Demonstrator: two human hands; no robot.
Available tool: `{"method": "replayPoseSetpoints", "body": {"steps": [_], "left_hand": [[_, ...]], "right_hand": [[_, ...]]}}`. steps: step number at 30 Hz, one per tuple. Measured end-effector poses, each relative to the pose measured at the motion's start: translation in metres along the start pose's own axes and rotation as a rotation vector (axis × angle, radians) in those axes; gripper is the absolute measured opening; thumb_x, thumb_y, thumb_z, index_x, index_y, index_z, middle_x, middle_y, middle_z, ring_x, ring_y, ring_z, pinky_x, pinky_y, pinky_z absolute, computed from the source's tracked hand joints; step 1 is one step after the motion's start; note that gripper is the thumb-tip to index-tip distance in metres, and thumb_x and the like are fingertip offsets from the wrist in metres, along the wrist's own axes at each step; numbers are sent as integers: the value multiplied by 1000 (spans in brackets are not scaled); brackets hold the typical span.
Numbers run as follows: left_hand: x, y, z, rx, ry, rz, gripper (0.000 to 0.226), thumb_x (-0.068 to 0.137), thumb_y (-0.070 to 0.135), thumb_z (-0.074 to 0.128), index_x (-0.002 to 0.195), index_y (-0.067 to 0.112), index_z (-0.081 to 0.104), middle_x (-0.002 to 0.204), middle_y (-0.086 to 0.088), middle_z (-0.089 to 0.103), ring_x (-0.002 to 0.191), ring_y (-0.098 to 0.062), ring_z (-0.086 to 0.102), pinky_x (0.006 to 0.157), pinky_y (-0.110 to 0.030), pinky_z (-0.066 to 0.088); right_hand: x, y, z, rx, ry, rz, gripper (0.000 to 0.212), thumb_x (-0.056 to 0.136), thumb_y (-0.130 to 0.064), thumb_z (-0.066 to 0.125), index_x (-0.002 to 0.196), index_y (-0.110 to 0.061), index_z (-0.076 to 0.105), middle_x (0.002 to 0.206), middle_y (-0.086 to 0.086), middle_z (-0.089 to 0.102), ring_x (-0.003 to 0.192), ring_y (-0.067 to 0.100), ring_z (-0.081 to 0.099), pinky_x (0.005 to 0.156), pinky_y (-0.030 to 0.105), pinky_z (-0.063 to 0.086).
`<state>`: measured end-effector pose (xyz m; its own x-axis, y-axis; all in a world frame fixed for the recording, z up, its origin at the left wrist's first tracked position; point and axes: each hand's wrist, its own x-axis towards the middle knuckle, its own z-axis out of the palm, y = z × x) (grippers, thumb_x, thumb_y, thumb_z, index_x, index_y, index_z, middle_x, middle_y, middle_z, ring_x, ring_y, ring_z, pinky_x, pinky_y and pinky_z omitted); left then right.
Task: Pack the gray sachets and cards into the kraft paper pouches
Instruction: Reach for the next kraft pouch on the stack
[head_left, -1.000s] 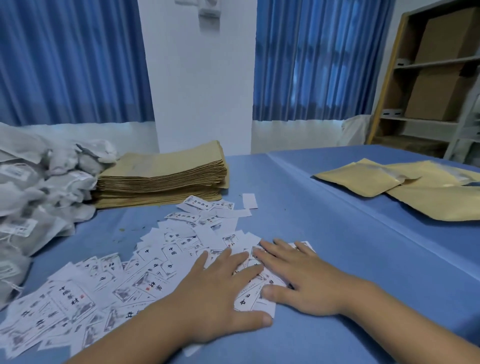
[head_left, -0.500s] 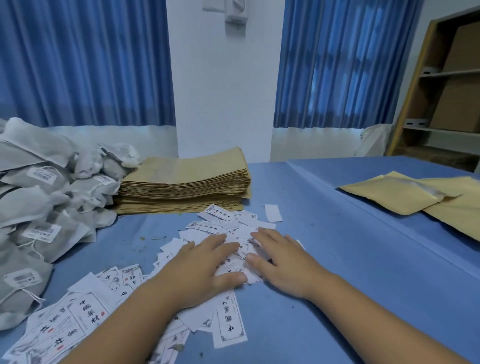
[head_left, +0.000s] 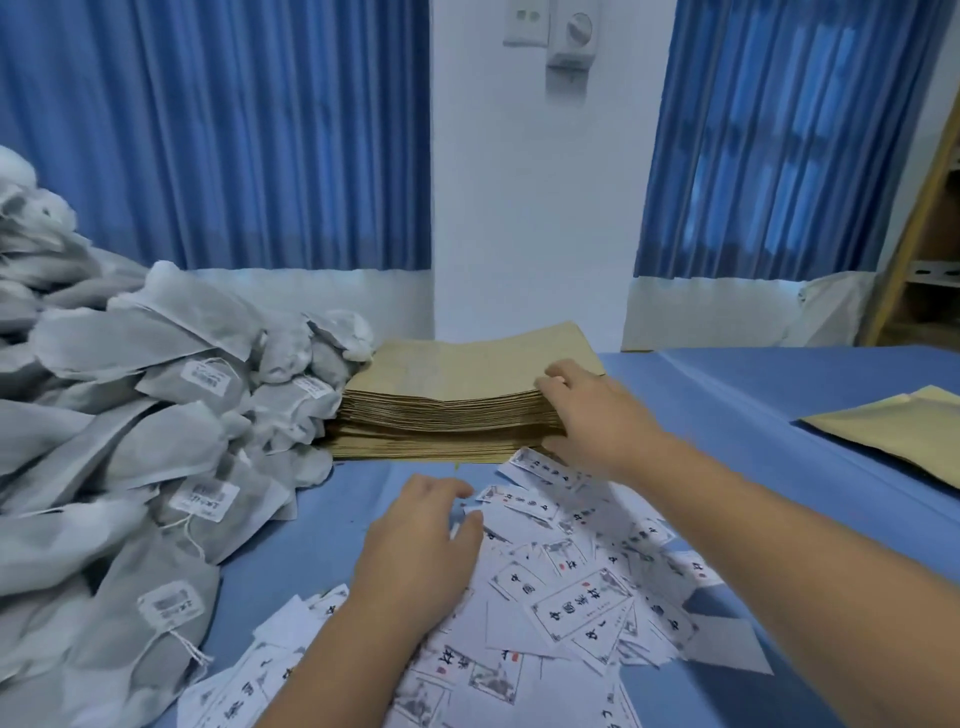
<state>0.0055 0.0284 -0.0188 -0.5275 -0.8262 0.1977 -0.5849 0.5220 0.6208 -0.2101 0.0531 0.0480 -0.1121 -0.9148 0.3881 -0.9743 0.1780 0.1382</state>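
Landmark: tan stack of flat kraft paper pouches (head_left: 457, 374), sitting at mid-table against the far edge.
Left of stack: heap of gray fabric sachets (head_left: 130, 415) with white string tags, leaning against the stack's left end.
Right of stack: loose tan kraft pouch (head_left: 893, 426), lying well apart at the frame edge.
In the way: the sachet heap is crowding the stack's left end; the near edge is bordered by cards.
Surface: blue cloth-covered table (head_left: 753, 395), a fold line running off behind the stack.
Room: blue pleated curtains (head_left: 234, 130) are hanging either side of a white wall (head_left: 535, 208) behind the stack; a wooden shelf (head_left: 930, 218) is showing far right.
Cards: small white printed cards (head_left: 571, 597), spreading loose in front of the stack.
Right hand (head_left: 592, 415): gripping the stack's right end, fingers curling over the top, thumb under the lower layers.
Left hand (head_left: 421, 545): resting on the cards before the stack, fingers bending down; fingertips hidden, so a pinch cannot be told.
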Motion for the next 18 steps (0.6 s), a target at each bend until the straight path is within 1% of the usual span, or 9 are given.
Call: {"method": "replayPoseSetpoints", "body": {"steps": [2, 4, 6, 8, 10, 12, 16, 17, 18], "left_hand": [[2, -2, 2, -7, 25, -12, 32, 97, 42, 44, 128, 36, 50, 135, 15, 40, 112, -17, 51, 98, -37, 44], [4, 0, 4, 2, 28, -21, 32, 97, 41, 43, 129, 37, 49, 135, 16, 39, 111, -16, 51, 99, -35, 42], [5, -1, 5, 9, 27, -16, 33, 98, 40, 42, 130, 37, 48, 135, 15, 39, 110, -15, 52, 100, -35, 41], [6, -1, 5, 10, 38, -7, 33, 98, 40, 43, 130, 36, 47, 134, 14, 39, 108, -16, 53, 99, -36, 43], [6, -2, 5, -6, 52, -2, 33, 98, 39, 42, 130, 37, 46, 134, 16, 38, 108, -16, 53, 95, -35, 46], [5, -1, 4, -18, 79, 16, 33, 98, 38, 42, 130, 37, 46, 135, 18, 37, 105, -13, 53, 92, -33, 46], [6, 7, 3, -190, 147, 28, 29, 97, 37, 46, 126, 39, 51, 130, 23, 43, 89, 20, 47, 77, -15, 36], [7, 11, 2, -319, 164, -10, 27, 96, 38, 49, 123, 37, 54, 126, 23, 49, 90, 22, 45, 76, -13, 35], [7, 15, 0, -495, 175, -72, 26, 95, 39, 53, 120, 35, 57, 122, 20, 56, 96, 18, 49, 80, -13, 39]], "right_hand": [[26, 1, 2, -28, -50, 3, 80, 84, -43, 65, 148, -18, 24, 158, 5, 14, 139, 27, 28, 108, 37, 28], [41, 9, 4, -102, -175, 52, 90, 86, -51, 61, 153, -23, 9, 161, 1, -3, 147, 25, 9, 116, 43, 14], [50, 16, 5, -182, -291, 113, 81, 88, -53, 56, 152, -28, 13, 161, 0, 4, 148, 26, 4, 117, 49, 8], [50, 20, 6, -205, -336, 125, 59, 92, -42, 53, 145, -31, 31, 154, -1, 28, 145, 26, 14, 115, 51, 10], [45, 19, 5, -241, -263, 81, 41, 95, -23, 49, 135, -32, 46, 135, -2, 49, 132, 23, 36, 110, 45, 25], [38, 17, 0, -335, -144, 13, 43, 91, -9, 44, 127, -31, 54, 114, -3, 56, 110, 21, 51, 95, 35, 35], [21, 4, -18, -406, 11, -94, 39, 86, -5, 43, 116, -25, 58, 82, -4, 47, 83, 24, 52, 76, 33, 35], [15, -4, -24, -401, 75, -124, 33, 87, -8, 46, 112, -25, 59, 75, -5, 42, 75, 24, 48, 68, 31, 30], [9, -14, -32, -406, 143, -156, 26, 85, -12, 53, 106, -24, 61, 69, -6, 41, 68, 24, 46, 63, 30, 25]]}}
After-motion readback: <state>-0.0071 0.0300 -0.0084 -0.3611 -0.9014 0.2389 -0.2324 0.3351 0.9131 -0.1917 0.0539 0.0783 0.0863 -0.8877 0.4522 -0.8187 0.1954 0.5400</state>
